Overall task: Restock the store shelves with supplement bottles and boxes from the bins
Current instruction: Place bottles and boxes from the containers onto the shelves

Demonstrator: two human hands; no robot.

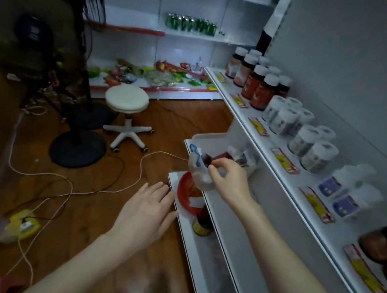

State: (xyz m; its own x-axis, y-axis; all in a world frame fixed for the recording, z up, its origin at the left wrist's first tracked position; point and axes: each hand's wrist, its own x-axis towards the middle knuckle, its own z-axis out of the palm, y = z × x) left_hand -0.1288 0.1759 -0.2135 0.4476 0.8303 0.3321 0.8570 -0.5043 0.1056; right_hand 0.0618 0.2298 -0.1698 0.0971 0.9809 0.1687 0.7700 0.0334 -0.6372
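Head view of a store aisle: the person's right hand point(229, 180) pinches the top of a clear plastic bag point(199, 175) with blue print, fingers curled around its neck; something dark red shows at the bag's mouth, too blurred to identify. The bag hangs just in front of a white bin point(213, 139) holding small packages on a low shelf, and above a red bowl point(184, 188) on the shelf below. A brown bottle point(201, 225) with a yellow label stands just beside that bowl. The left hand point(149, 208) is flat and relaxed, fingers straight, holding nothing, near the lower shelf's edge. Higher up to the right, a long white shelf point(270, 140) carries rows of red-brown bottles point(260, 88) with white caps, then white bottles point(281, 114), then purple-labelled bottles point(347, 193), with price tags along its front. On the wooden floor point(112, 174) to the left stand a white stool point(127, 96) and a dark pedestal fan point(28, 29), with a white cable point(66, 177) looping between them.
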